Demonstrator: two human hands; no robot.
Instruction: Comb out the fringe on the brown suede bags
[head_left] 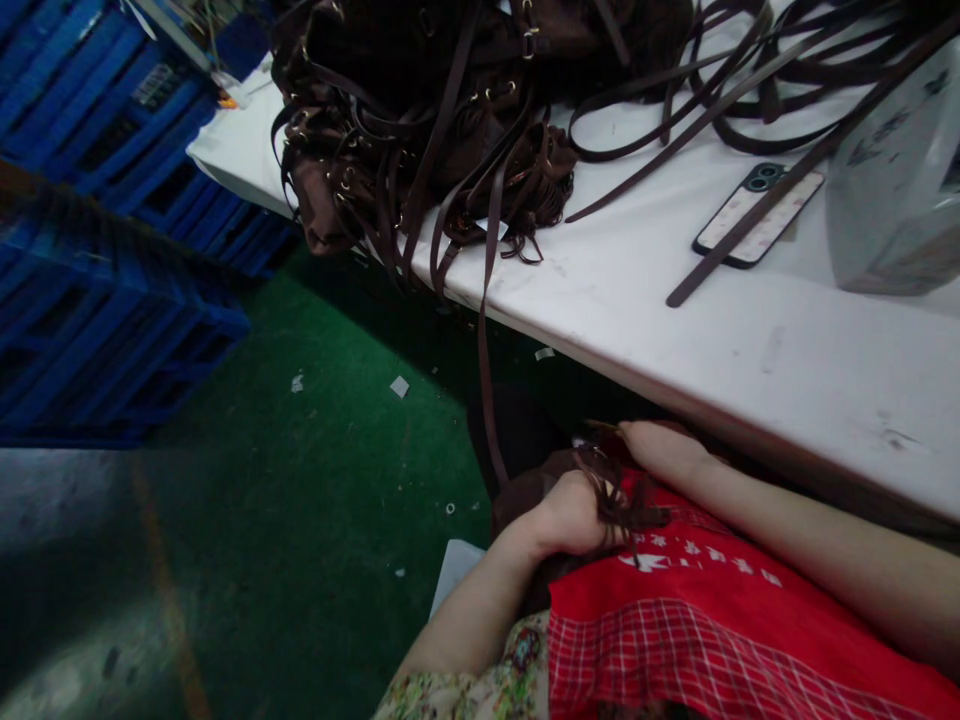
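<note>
My left hand point(574, 515) is closed in my lap around a dark brown fringed leather piece point(622, 500), its tassels spilling over my red apron point(712, 620). My right hand point(660, 448) rests just beyond it below the table edge, fingers curled onto the same brown piece. A long brown strap point(486, 330) hangs from the pile of brown bags and straps point(420, 110) on the white table point(675, 320) down toward my hands.
A phone point(757, 215) lies on the table under a strap, next to a grey printed bag point(896, 180) at the right. Blue plastic crates point(97, 240) stack at the left on a green floor point(315, 470) littered with paper scraps.
</note>
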